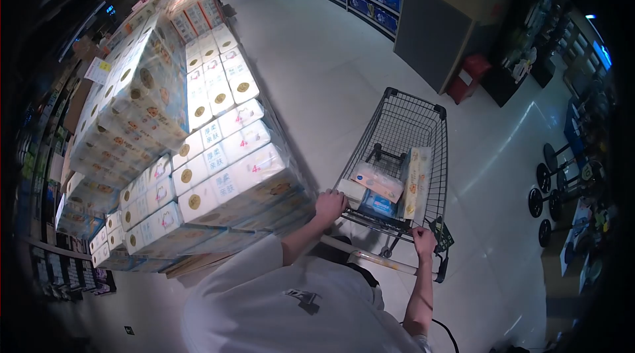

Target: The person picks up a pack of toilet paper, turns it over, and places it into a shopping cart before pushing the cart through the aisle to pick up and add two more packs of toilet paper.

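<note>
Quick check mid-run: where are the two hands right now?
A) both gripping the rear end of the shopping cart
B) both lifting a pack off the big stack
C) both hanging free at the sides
A: the left hand and the right hand are each closed on the rear end of the shopping cart, which stands beside the stack of wrapped packs.

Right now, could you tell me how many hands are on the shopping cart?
2: the left hand grips the cart's rear rim on the left, the right hand on the right. None hidden.
</note>
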Demonstrator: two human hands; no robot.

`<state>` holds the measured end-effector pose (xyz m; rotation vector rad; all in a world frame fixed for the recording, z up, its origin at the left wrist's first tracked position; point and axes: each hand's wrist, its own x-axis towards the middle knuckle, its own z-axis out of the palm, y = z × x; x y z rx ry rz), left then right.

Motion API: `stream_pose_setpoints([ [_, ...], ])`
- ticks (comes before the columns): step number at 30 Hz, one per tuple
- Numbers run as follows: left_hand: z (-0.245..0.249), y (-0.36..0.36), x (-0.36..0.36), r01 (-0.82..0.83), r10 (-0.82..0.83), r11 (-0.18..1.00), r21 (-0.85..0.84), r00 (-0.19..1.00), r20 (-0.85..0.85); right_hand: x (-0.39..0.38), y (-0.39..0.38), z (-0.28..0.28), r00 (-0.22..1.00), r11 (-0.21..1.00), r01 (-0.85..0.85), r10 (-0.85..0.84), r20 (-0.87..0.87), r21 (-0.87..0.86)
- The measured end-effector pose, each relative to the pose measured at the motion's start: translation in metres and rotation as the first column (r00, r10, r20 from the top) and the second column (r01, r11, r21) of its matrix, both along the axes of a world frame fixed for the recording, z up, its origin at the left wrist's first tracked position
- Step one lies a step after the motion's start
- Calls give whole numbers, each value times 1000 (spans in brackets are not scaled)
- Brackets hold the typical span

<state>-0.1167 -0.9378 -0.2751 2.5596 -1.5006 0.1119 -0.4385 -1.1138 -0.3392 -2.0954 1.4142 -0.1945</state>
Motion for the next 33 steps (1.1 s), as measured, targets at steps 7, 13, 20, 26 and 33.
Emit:
stream_pose_setpoints([
  [7, 0, -60, 33, -66, 66, 998, -2, 998, 1, 42, -77, 10, 986, 995, -82, 73, 147, 54],
  [13, 1, -106, 68, -96, 95, 995, -9, 995, -12, 82, -123, 35, 993, 994, -91, 86, 80, 56],
  [20, 0, -147, 111, -125, 125, 992, -31, 992, -11, 134, -172, 49, 985, 989, -140, 135, 109, 40],
  [26, 6, -177, 139, -181, 179, 981, -68, 983, -44, 167, -218, 20, 978, 987, -162, 161, 130, -2],
  [33, 0, -211, 182, -237, 231, 966, -106, 971, -68, 218, -264, 27, 967, 975, -222, 220, 127, 1],
])
